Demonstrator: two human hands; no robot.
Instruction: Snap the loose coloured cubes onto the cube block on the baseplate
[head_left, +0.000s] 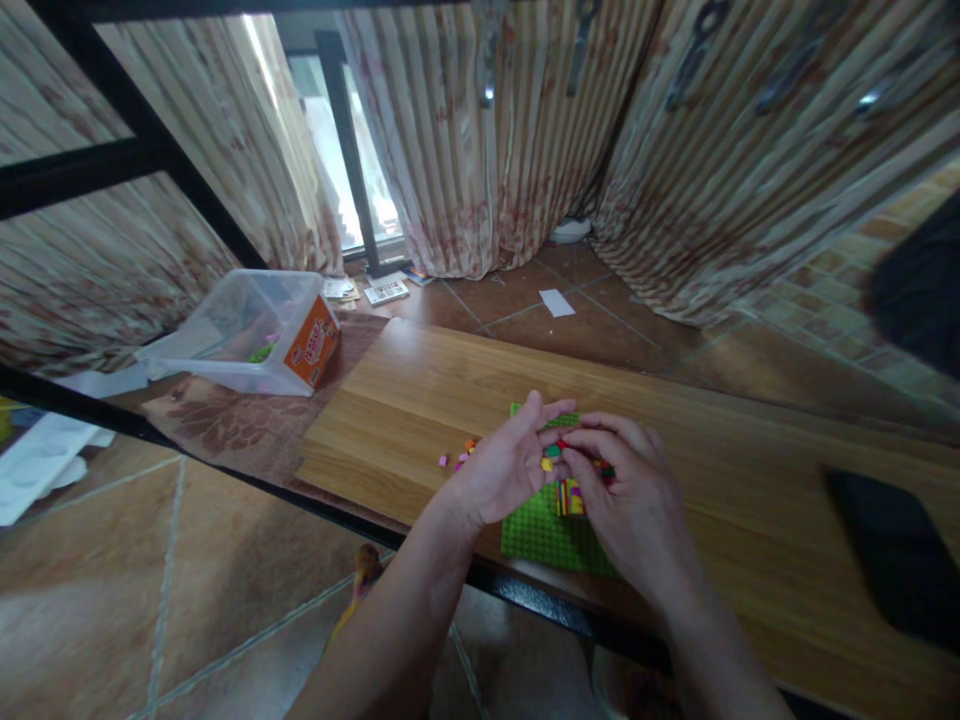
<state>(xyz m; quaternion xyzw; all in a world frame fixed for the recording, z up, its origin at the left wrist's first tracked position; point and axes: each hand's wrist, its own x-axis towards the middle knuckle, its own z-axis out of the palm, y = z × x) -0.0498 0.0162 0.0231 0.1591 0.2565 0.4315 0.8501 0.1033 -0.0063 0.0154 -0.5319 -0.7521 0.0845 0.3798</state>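
Observation:
My left hand [510,465] is turned palm up above the green baseplate [531,535]. Several small toy bricks lie on its fingers, among them a green brick [553,451] and a yellow brick [547,464]. With thumb and forefinger together, my right hand [634,490] pinches at a red brick [562,444] beside them. Under my hands, a multicoloured brick structure [570,497] with yellow, red and purple parts sits on the baseplate, partly hidden by my right hand. Left of my left wrist, loose pink and orange bricks [444,461] lie on the wooden tabletop [405,400].
A clear plastic bin [247,375] with an orange label and a few bricks inside stands at the left on a brown cloth [240,425]. A dark phone-like slab [896,550] lies at the right. Black frame bars [202,215] cross the upper left. Striped curtains [465,150] hang behind.

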